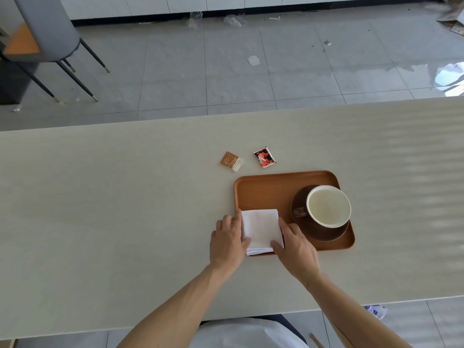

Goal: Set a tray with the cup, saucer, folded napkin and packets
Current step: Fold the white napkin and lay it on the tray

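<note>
A brown wooden tray (266, 189) lies on the pale table. On its right side a brown cup (326, 207) with a white inside stands on a dark saucer (324, 233). A folded white napkin (261, 228) lies on the tray's near left corner. My left hand (229, 241) holds the napkin's left edge, thumb on top. My right hand (296, 247) holds its right edge, thumb on the near corner. Two packets lie on the table beyond the tray: a tan one (231, 161) and a red and black one (264, 156).
The long pale table (100, 209) runs left and right, with its far edge above the packets. Beyond it is grey tiled floor with litter, and a grey chair (47, 28) stands at the far left.
</note>
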Motion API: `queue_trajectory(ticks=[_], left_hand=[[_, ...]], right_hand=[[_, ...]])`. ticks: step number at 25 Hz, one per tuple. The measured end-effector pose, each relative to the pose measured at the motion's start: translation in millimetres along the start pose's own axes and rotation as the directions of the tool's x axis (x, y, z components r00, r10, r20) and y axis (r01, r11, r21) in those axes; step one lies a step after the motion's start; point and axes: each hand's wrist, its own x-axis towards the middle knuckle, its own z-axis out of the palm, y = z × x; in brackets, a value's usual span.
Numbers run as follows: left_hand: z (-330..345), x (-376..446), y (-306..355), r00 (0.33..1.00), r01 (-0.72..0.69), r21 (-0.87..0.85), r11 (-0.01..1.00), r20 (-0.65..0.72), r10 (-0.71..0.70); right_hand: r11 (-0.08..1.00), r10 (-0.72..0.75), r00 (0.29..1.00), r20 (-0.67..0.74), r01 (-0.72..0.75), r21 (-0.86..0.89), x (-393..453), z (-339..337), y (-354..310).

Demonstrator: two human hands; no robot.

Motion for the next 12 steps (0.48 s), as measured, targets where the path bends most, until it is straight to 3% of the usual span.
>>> queue_trajectory(ticks=[4,7,9,12], left_hand=[[-4,-5,-12,0.978,-0.184,0.061,0.981,-0.085,0.189],[-7,-11,-21,0.935,-0.334,0.106,0.936,-0.088,0.344],[-7,-15,-26,0.901,-0.416,0.131,0.9,-0.074,0.428],[-5,-19,-27,0.883,-0.453,0.148,0.879,-0.061,0.465]], right_hand=[[0.996,-0.055,0.996,-0.068,0.051,-0.068,-9,1,2],[0.96,-0.256,0.951,-0.173,0.23,-0.158,-20,4,11],[0.914,-0.381,0.909,-0.17,0.342,-0.219,-22,5,18],[0.887,-0.434,0.887,-0.155,0.391,-0.245,-19,4,27]])
